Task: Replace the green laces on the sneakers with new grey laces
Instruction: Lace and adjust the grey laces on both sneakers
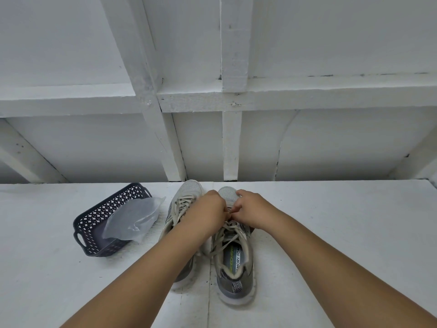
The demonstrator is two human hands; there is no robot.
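Observation:
Two grey sneakers stand side by side on a white surface, toes pointing away from me. The right sneaker point(236, 263) shows its insole and pale laces point(228, 235) crossing its tongue. The left sneaker point(186, 197) is partly hidden under my left forearm. My left hand point(208, 207) and my right hand point(250, 209) meet over the lower eyelets of the right sneaker, near its toe. The fingers of both hands are curled and pinch the lace there. The fingertips hide the exact spot.
A dark perforated plastic basket point(94, 233) sits to the left of the sneakers, with a clear plastic bag point(134, 218) draped over its near rim. A white panelled wall point(212, 138) rises right behind the sneakers' toes.

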